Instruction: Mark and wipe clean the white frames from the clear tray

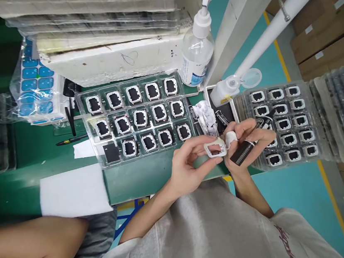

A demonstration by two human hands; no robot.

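Observation:
Between thumb and fingers, my left hand (187, 164) holds a small white frame (211, 149) with a rectangular opening. My right hand (245, 143) is closed around a black marker (243, 152), its dark tip pointing up and right. A white covering (231, 138) wraps one right fingertip, close beside the frame. To the left lies a clear tray (103, 161) of similar white frames with dark centres; its lower left compartment shows only black. At the right, a stacked tray (315, 128) holds more such frames.
A pump bottle (196, 54) and a smaller bottle (225, 91) stand behind my hands, near crumpled white paper (205, 116). Stacked trays (99, 23) rise at the back. White sheets (73, 191) lie at left, near another person's arm (35, 242). A white pole (272, 24) slants at right.

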